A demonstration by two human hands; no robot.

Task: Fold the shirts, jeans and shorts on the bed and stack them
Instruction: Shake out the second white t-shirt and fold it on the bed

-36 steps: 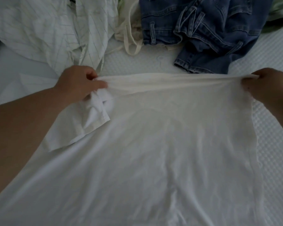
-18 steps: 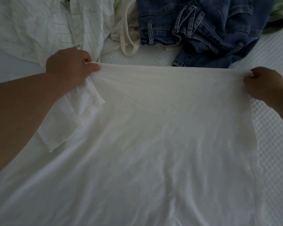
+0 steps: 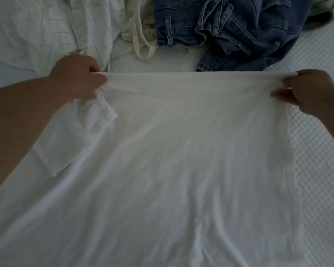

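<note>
I see the white T-shirt (image 3: 181, 160) filling the centre and running off the lower edge, hem hidden. My left hand (image 3: 79, 78) and right hand (image 3: 314, 89) each pinch its top corners, stretched taut. Blue jeans (image 3: 229, 29) lie crumpled at upper right, a checked shirt (image 3: 42, 29) at upper left, on the bed (image 3: 316, 151).

bed (image 3: 316, 143): quilted white | on it: white shirt (image 3: 172, 170), jeans (image 3: 239, 31), checked shirt (image 3: 37, 31)

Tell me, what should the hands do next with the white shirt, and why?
Probably lower the stretched far edge flat onto the bed. The left hand and right hand pinch the white shirt taut, with a sleeve dangling.
</note>
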